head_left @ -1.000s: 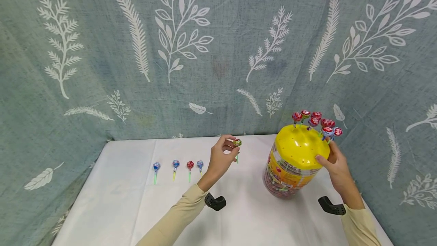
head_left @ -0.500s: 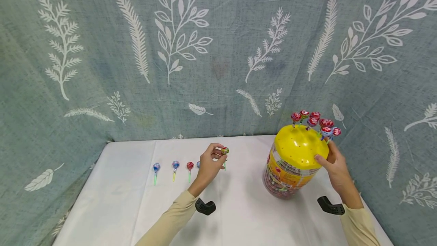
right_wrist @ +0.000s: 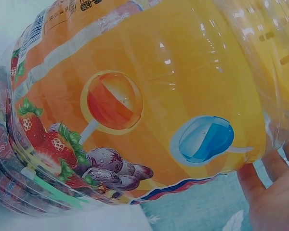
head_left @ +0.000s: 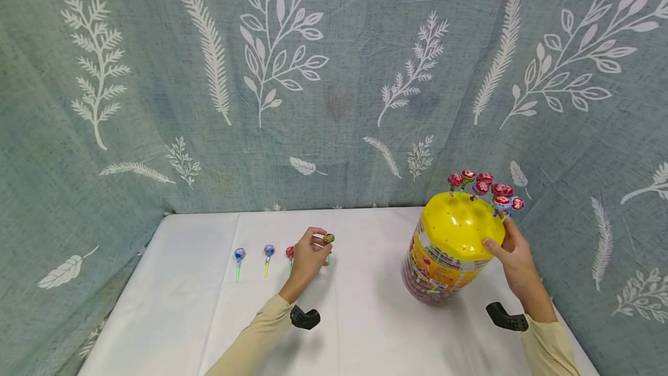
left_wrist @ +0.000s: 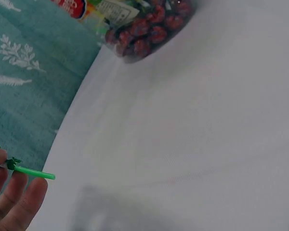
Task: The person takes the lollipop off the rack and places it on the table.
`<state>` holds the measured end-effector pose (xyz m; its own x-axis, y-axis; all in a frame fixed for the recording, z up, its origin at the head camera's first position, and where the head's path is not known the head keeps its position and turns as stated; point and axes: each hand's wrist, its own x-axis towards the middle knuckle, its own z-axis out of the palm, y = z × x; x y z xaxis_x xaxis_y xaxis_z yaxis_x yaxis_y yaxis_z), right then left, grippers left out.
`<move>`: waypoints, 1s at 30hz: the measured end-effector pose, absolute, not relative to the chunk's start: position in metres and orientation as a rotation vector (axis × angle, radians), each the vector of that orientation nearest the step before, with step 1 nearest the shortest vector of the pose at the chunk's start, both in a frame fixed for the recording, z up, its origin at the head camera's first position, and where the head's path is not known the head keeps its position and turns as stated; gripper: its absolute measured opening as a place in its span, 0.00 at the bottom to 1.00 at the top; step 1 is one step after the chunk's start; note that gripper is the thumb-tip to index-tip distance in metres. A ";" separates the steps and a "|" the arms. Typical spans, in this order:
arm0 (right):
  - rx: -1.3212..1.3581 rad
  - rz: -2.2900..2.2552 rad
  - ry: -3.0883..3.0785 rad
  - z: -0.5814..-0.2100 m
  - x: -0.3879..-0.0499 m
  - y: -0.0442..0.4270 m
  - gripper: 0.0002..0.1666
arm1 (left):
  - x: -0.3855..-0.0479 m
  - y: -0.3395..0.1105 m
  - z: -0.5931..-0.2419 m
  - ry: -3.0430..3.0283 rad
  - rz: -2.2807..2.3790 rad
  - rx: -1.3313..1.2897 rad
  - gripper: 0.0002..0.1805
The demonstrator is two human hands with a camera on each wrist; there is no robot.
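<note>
My left hand [head_left: 307,260] pinches a green-wrapped lollipop [head_left: 328,238] above the table, its green stick [left_wrist: 36,173] pointing down in the head view. At the right, a big clear lollipop jar [head_left: 435,263] with an orange label stands tilted under a yellow lid [head_left: 459,222] dotted with small holes. Several lollipops [head_left: 481,188] stick up from the lid's far and right side. My right hand [head_left: 516,260] grips the jar by the lid's right edge, thumb in front. In the right wrist view its fingers [right_wrist: 253,185] touch the jar's wall.
Left of my left hand, two blue lollipops [head_left: 239,255] and a red lollipop [head_left: 289,252] lie in a row on the white-covered table [head_left: 172,306]. The red one's stick is partly covered by the hand. A leaf-patterned curtain [head_left: 334,103] hangs behind the table.
My left hand has moved left and slightly down with the green lollipop, now covering a blue lollipop that lay beside the red one. The right hand and jar stay put.
</note>
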<state>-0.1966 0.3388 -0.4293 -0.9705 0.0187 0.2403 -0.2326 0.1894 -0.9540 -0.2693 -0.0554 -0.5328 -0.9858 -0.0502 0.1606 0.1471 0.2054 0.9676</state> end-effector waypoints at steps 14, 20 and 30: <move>0.192 1.875 -2.257 -0.430 -0.197 0.339 0.34 | -0.275 -0.058 -0.552 -2.530 -1.694 0.094 0.15; 0.223 1.892 -2.241 -0.430 -0.197 0.339 0.34 | -0.278 -0.056 -0.557 -2.570 -1.613 0.073 0.14; 0.198 1.879 -2.252 -0.431 -0.197 0.339 0.34 | -0.285 -0.051 -0.569 -2.616 -1.486 0.062 0.14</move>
<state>-0.1967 0.3393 -0.4310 -0.9707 0.0262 0.2390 -0.2305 0.1818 -0.9559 -0.2848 -0.0514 -0.5695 -0.9905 -0.1007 0.0940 0.0292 0.5134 0.8577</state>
